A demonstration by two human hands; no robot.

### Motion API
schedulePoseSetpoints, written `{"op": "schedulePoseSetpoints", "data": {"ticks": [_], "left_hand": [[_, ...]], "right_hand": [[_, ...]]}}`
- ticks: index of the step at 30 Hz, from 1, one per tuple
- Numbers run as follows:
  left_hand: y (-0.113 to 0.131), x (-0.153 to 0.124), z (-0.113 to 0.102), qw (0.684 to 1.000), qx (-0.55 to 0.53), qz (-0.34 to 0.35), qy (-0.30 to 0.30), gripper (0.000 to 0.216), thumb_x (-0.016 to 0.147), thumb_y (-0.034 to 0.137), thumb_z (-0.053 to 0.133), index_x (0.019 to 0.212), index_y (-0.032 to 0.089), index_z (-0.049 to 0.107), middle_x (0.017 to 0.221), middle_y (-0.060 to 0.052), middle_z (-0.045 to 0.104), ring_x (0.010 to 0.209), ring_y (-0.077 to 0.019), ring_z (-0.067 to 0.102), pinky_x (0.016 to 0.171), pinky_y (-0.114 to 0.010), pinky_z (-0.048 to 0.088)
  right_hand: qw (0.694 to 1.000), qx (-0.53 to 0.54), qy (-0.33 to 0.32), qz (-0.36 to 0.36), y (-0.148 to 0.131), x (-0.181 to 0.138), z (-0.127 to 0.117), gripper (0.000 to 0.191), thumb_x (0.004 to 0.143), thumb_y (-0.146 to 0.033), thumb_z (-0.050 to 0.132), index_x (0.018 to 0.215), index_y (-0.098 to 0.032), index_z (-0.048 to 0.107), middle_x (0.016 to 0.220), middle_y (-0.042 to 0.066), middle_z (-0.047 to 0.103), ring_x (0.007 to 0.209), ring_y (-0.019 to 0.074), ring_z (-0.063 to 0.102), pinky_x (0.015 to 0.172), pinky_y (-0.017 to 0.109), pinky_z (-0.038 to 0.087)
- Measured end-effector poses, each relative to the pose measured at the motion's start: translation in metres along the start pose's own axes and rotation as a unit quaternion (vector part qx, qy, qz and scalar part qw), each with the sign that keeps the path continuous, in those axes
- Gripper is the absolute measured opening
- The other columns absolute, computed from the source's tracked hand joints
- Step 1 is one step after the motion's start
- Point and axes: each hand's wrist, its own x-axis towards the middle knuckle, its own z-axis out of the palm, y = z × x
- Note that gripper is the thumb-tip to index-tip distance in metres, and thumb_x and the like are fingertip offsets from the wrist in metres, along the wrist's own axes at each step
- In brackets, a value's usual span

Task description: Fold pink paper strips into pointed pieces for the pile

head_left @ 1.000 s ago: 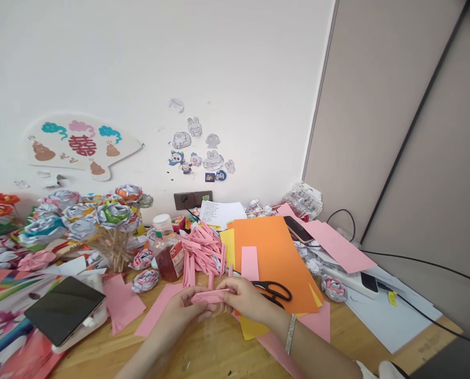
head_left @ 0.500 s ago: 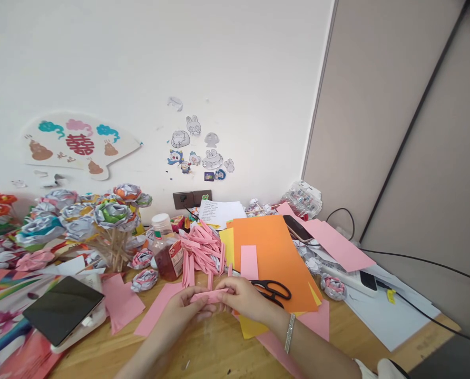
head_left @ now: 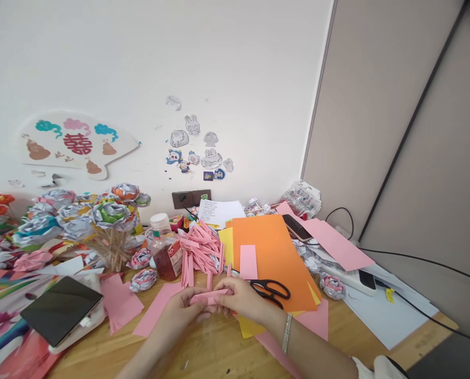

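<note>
Between my two hands is a small folded piece of pink paper (head_left: 208,298), held level above the table's front part. My left hand (head_left: 185,306) pinches its left end, the fingers closed behind it. My right hand (head_left: 235,298) grips the other end with thumb and fingers; a bracelet circles that wrist. Black-handled scissors (head_left: 272,290) lie just right of my right hand, their blades partly hidden. Behind my hands is a heap of folded pink paper strips (head_left: 202,246). A pink paper rectangle (head_left: 248,261) rests on orange sheets (head_left: 276,237).
A bottle of reddish liquid (head_left: 166,257) stands left of the heap. Paper flowers on sticks (head_left: 112,223) crowd the back left. A dark tablet (head_left: 62,310) lies at the left, near pink sheets (head_left: 120,302). At the right are a phone (head_left: 296,227), cables and white sheets (head_left: 389,318).
My hands stay on the pink paper, and my right fingers have shifted slightly along it. The whole view has moved a little; nothing else differs.
</note>
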Motion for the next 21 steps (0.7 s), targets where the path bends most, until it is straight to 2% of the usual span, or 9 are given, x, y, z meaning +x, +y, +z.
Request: {"op": "schedulePoseSetpoints", "data": {"ticks": [5,14,21], "left_hand": [[0.0008,-0.0004,0.001,1.0,-0.013,-0.011,-0.002,0.022,0.06,0.03,0.067,0.073,0.015,0.06,0.064,0.0,0.068,0.066,-0.0158,0.062,0.062,-0.021,0.047],[0.0009,-0.0021,-0.0012,0.998,-0.064,-0.029,-0.005,0.028,0.057,0.032,0.071,0.076,0.016,0.059,0.065,-0.001,0.068,0.071,-0.0171,0.063,0.068,-0.024,0.049],[-0.0041,-0.0015,0.0011,0.997,-0.056,-0.046,-0.01,0.032,0.062,0.042,0.067,0.074,0.013,0.059,0.071,-0.005,0.066,0.054,-0.0126,0.061,0.051,-0.022,0.049]], "right_hand": [[1.0,0.004,0.011,-0.016,0.0052,0.0022,0.0012,0.001,0.07,-0.015,0.052,0.071,-0.015,0.052,0.049,-0.005,0.049,0.042,0.0075,0.047,0.038,0.015,0.033],[1.0,0.0,0.013,-0.027,0.0009,0.0001,0.001,0.004,0.07,-0.014,0.05,0.071,-0.015,0.053,0.05,-0.004,0.049,0.042,0.0072,0.046,0.041,0.016,0.035],[0.996,-0.038,0.034,-0.067,0.0089,0.0011,0.0022,0.006,0.074,-0.021,0.051,0.074,-0.016,0.054,0.057,-0.003,0.05,0.049,0.0087,0.048,0.046,0.018,0.039]]}}
